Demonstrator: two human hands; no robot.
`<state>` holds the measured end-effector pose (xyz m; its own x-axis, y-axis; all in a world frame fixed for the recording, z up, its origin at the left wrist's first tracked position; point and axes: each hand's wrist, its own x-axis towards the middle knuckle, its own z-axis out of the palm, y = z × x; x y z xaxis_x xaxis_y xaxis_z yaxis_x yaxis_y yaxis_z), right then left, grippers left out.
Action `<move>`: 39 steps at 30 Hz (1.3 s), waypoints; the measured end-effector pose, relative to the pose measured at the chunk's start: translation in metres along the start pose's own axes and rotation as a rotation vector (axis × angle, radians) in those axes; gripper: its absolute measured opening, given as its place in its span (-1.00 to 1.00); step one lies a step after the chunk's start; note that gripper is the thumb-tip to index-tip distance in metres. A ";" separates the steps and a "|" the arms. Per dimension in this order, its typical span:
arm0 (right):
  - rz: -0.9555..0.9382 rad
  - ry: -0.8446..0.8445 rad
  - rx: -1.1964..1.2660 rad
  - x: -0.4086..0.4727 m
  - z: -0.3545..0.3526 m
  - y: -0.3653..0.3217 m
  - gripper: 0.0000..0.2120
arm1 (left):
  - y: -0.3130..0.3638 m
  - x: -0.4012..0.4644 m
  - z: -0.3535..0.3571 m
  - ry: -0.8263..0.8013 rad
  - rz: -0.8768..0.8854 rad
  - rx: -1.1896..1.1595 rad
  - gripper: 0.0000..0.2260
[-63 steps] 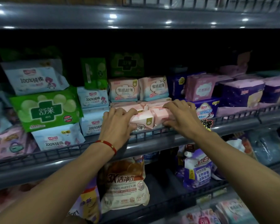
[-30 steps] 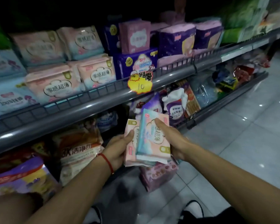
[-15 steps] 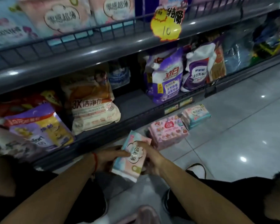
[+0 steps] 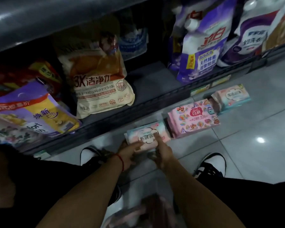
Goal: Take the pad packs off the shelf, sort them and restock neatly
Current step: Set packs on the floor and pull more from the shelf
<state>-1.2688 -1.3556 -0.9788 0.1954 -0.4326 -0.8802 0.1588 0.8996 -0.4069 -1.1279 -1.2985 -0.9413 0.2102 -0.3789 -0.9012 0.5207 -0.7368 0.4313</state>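
A pink-and-teal pad pack (image 4: 146,134) with a white cloud label lies low over the floor tiles, just in front of the bottom shelf. My left hand (image 4: 129,153) grips its near left edge and my right hand (image 4: 163,153) its near right edge, the forefinger resting on the label. To the right on the floor lies a pink patterned pad pack (image 4: 193,118), and beyond it a second pink-and-teal pack (image 4: 231,98). Whether the held pack touches the floor is unclear.
The bottom shelf (image 4: 148,79) holds detergent bags: a cream-orange one (image 4: 102,83), a purple-yellow one (image 4: 34,112) and purple-white pouches (image 4: 202,43). My two shoes (image 4: 211,164) stand on the grey tiles. A blurred pink bundle (image 4: 148,213) lies near my knees.
I took the pink-and-teal packs from the upper shelf, crouched and lowered them; now they are down at floor level beside the pink patterned pack. The view tilted down to the bottom shelf and floor.
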 end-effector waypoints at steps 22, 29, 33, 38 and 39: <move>0.235 -0.069 -0.160 -0.014 0.003 -0.017 -0.86 | 0.024 -0.002 -0.009 0.263 0.002 0.222 -0.61; -0.030 -0.197 -0.373 -0.069 0.030 -0.071 -0.93 | 0.095 -0.091 0.007 0.154 0.341 0.985 -0.69; -0.337 -0.223 -0.429 -0.136 0.064 -0.136 -0.87 | 0.155 -0.178 0.025 0.214 0.812 0.953 -0.97; -0.720 -0.224 -0.554 -0.232 0.083 -0.216 -0.91 | 0.226 -0.275 0.043 0.275 1.227 0.833 -0.88; -0.777 -0.221 -0.578 -0.246 0.086 -0.229 -0.90 | 0.237 -0.291 0.046 0.281 1.290 0.825 -0.88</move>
<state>-1.2701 -1.4601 -0.6479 0.4221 -0.8630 -0.2775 -0.1660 0.2273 -0.9596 -1.1032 -1.3888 -0.5751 0.3329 -0.9316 0.1463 -0.6907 -0.1352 0.7104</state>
